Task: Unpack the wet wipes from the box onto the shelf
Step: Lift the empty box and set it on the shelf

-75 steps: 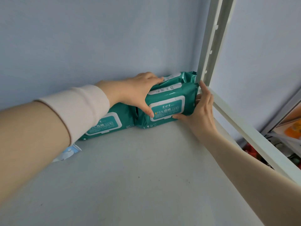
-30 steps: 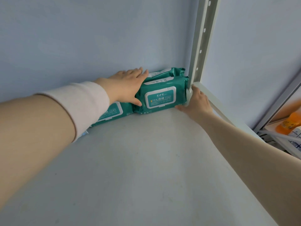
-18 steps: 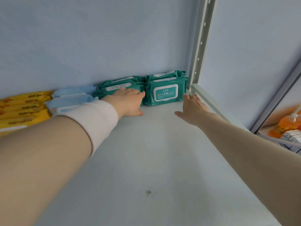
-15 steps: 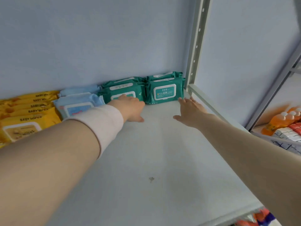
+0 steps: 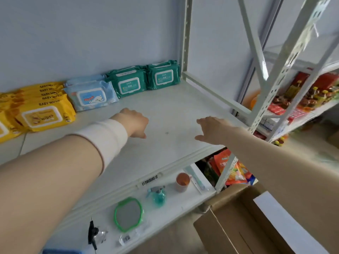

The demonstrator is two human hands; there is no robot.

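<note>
I read "BABY WIPES" in dark capitals along the upper edges of the stacked yellow plastic wipe packs [image 5: 49,99], and "wipes" on the white lid panel of the front pack. Print on the lid panels of the teal plastic wipe packs [image 5: 128,85] and the pale blue plastic wipe pack [image 5: 90,95] was too small to read. A white barcode sticker [image 5: 149,180] stood on the front lip of the white metal shelf [image 5: 170,110], digits illegible. An orange foil snack bag [image 5: 222,162] bore white Chinese characters, partly hidden.
</note>
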